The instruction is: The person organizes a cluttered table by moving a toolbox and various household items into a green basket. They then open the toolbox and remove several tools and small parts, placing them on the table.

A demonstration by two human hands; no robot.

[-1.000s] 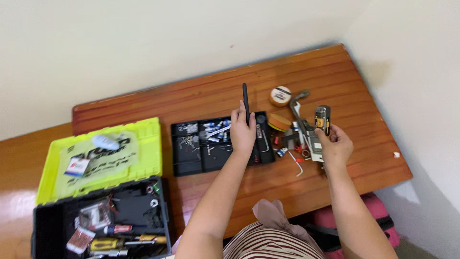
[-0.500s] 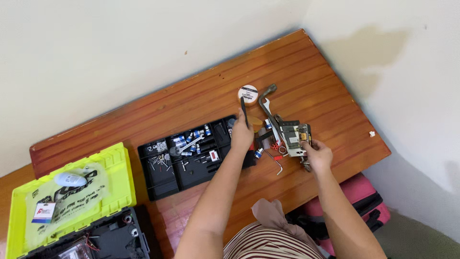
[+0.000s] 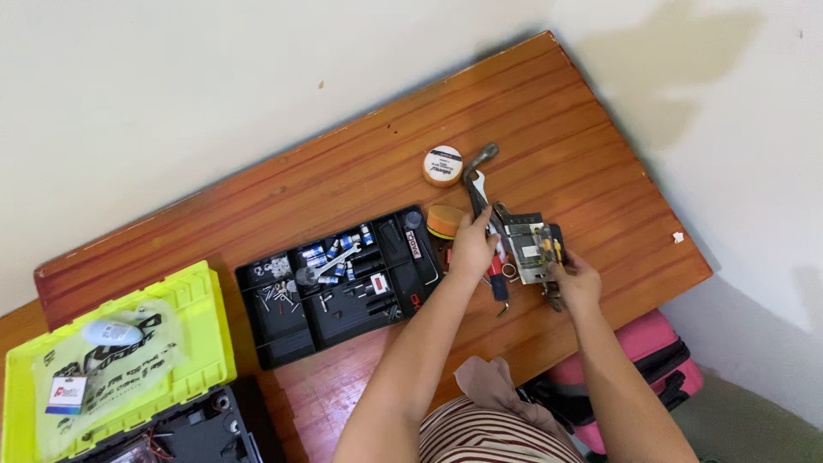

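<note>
I am looking down over a wooden worktop pushed into the corner of two pale walls. My left hand is resting near the middle of the worktop, its grip closing round the handles of a pair of pliers whose dark jaws are pointing toward the far edge; the red-and-blue handle ends are showing below my fingers. My right hand is sitting just beside it, toward the right edge, fingers pressing on the near corner of a flat grey metal plate with small yellow parts on it; I cannot tell whether that grip is fully closing on the plate or only steadying it.

Just beyond the pliers a silver spanner is lying tilted, and an orange round tape measure is sitting beside it toward the far edge. A second orange disc is touching the right end of a black compartment tray holding bits, sockets and screws. At the near left corner an open toolbox with a lime-green lid is standing. A pink case is showing below the near edge.
</note>
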